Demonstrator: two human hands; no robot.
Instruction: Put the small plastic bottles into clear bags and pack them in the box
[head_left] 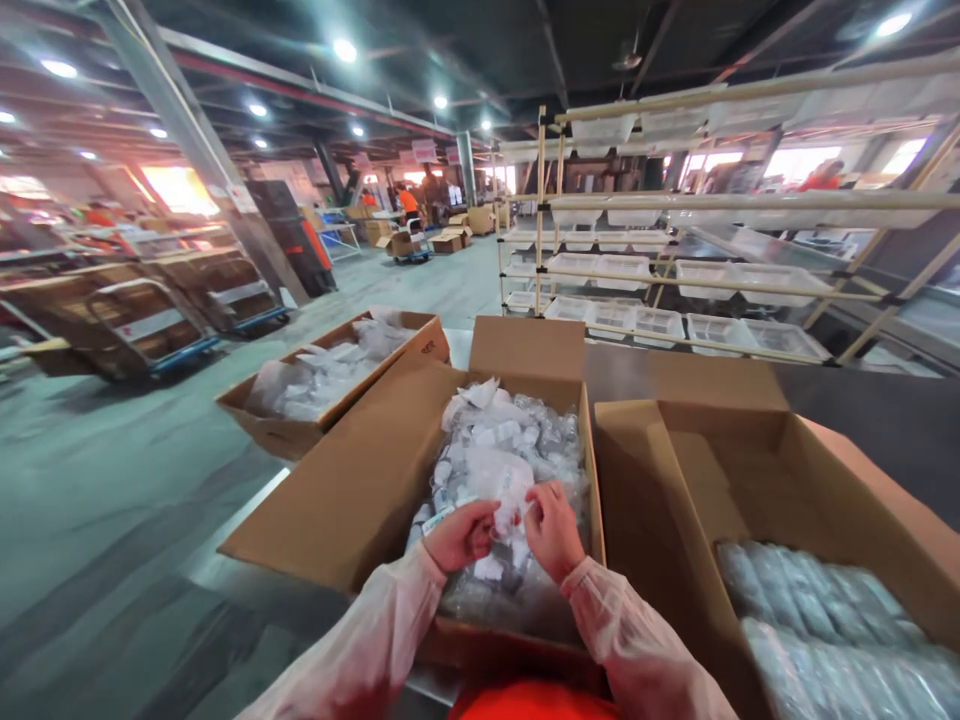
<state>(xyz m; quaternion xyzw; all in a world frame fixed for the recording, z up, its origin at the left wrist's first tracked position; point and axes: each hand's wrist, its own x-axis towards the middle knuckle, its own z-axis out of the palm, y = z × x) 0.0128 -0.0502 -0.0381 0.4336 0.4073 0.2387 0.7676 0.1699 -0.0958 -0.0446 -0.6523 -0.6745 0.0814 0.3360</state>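
Both hands are over an open cardboard box (360,500) filled with clear plastic bags that hold small white pieces (495,425). Between them is a translucent plastic bag (510,485) with faint print. My left hand (463,535) pinches its near left edge with thumb and fingers. On the other side, my right hand (553,530) has its fingers curled closed at the bag's right edge. What the bag contains is too blurred to tell.
To the right, another open box (720,500) holds rows of clear-wrapped items (832,610). A third box (330,380) with bagged pieces stands at left. Behind is a rack (540,200) of plastic trays. Loaded trolleys (157,320) stand on the floor at left.
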